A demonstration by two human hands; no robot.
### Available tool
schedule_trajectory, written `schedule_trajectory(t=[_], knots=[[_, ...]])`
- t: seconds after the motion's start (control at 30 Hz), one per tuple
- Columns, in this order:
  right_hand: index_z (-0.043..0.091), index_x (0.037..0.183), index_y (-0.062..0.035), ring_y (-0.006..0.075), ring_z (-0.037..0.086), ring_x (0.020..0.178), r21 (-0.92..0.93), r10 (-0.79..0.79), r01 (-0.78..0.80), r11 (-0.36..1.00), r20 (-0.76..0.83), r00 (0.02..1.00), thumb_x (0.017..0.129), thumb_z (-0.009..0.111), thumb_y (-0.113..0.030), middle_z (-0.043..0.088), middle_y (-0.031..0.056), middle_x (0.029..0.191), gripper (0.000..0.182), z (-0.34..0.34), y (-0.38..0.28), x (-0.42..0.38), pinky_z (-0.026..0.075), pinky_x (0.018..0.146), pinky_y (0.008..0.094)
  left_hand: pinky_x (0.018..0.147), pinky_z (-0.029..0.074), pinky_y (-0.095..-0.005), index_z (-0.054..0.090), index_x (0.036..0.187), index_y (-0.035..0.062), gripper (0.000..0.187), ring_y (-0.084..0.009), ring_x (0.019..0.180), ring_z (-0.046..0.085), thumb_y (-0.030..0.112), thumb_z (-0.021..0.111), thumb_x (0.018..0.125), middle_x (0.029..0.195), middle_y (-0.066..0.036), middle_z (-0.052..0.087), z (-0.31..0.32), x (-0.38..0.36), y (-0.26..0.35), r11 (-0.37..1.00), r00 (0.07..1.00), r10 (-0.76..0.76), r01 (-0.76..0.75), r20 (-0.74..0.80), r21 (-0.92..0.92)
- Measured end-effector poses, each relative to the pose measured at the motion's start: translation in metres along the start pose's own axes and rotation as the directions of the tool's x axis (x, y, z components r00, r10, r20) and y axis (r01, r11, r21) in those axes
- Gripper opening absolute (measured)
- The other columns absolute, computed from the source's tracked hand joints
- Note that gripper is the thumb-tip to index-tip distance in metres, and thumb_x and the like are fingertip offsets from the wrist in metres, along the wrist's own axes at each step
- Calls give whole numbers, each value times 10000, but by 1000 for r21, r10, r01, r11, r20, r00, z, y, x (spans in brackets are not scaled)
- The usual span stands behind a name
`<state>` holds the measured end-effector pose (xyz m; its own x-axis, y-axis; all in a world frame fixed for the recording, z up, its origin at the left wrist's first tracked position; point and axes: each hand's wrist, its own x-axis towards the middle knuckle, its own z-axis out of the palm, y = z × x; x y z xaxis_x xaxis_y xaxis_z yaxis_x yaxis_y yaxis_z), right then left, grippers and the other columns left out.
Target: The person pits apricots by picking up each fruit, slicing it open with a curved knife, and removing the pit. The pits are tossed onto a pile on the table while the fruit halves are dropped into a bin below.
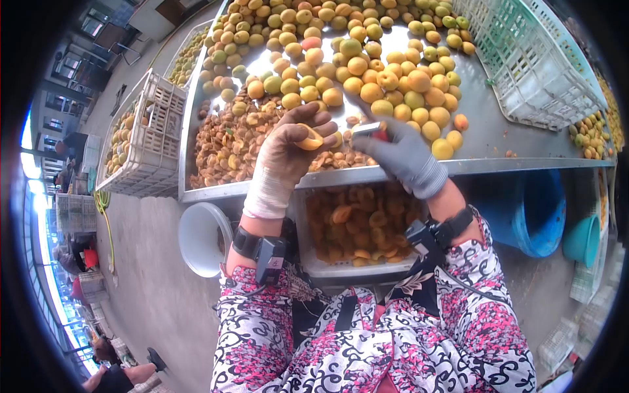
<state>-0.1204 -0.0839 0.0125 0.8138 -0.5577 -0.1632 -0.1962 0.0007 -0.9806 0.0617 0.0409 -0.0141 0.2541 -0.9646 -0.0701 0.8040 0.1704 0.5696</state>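
Observation:
My left hand [296, 141], stained and wrapped in white at the wrist, holds a cut piece of yellow fruit [310, 137] in its palm. My right hand [401, 149], in a grey glove, is closed round a small tool [371, 130] with a pale metal end and a red part. The tool points toward my left hand, with a gap between them. Both hands are over the front edge of the metal table [341, 177]. Behind them lie whole yellow-orange fruits [388, 81] and a heap of brown pits or scraps [229, 137].
Below the table edge stands a tray [341, 270] of cut fruit, with a white bucket [200, 241] left of it. Blue [536, 216] and teal [582, 241] tubs stand to the right. Crates stand at the left [145, 154] and on the table's right [534, 78].

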Motion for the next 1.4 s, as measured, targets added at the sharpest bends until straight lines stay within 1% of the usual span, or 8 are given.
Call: schedule_trajectory(t=[0.13,0.23,0.7,0.83,1.03,1.17,1.27,1.4], knots=[[653,992,-11,81,599,695,179,-237,234,956,-5,971,808,699,-217,642,24,796,280,2,-4,6,475,603,235,994,419,-436,443,1264,-44,501,-299,1100,524,91,523,789,1174,-181,513,39,-7,-15,970,995,-28,49,-91,238],[621,1042,-20,155,649,772,-200,-327,312,929,-44,944,796,689,-293,670,105,839,374,8,5,12,503,686,275,964,435,-389,450,1260,-32,479,-241,1061,538,143,524,821,1175,-146,531,57,-7,-23,943,999,-11,24,-43,332],[613,982,-68,322,641,808,-438,-203,174,882,-21,979,778,638,-377,655,161,866,371,15,4,9,499,714,398,805,483,-260,496,1238,-15,423,-145,894,564,165,441,860,1053,-99,569,41,8,-35,789,977,89,49,-192,612],[627,960,-55,237,651,752,-70,-229,225,972,-59,972,790,644,-277,654,127,800,280,9,8,14,497,680,332,737,530,-347,446,1260,-30,450,-242,968,576,169,470,857,1131,-155,550,58,4,-34,909,978,69,21,-199,417],[623,1030,-55,205,629,704,-260,-275,213,942,-234,932,782,667,-270,638,110,750,331,-6,13,26,496,674,311,663,538,-344,446,1252,-41,452,-256,906,624,199,509,873,1139,-191,566,40,8,-18,949,977,65,3,-205,316],[621,1019,-30,128,582,671,-53,-236,231,972,-318,918,821,669,-263,622,46,761,309,-14,3,23,471,623,261,674,540,-315,475,1233,-39,494,-244,858,643,276,553,860,1061,-174,601,47,-5,2,921,994,51,-10,-97,389],[625,1011,-11,57,527,655,213,-80,154,965,-319,944,852,656,-256,582,-11,757,294,-28,-4,19,427,571,204,846,497,-338,538,1209,-27,478,-226,951,613,288,576,853,1001,-141,628,67,-24,1,722,958,-285,232,-25,652],[632,997,-2,12,470,640,316,-32,142,938,-329,944,864,650,-265,540,-48,744,295,-33,-4,15,375,534,161,934,432,-324,553,1226,29,467,-222,1067,574,225,643,812,1104,-111,618,65,-10,-9,502,994,-59,105,-87,859]])
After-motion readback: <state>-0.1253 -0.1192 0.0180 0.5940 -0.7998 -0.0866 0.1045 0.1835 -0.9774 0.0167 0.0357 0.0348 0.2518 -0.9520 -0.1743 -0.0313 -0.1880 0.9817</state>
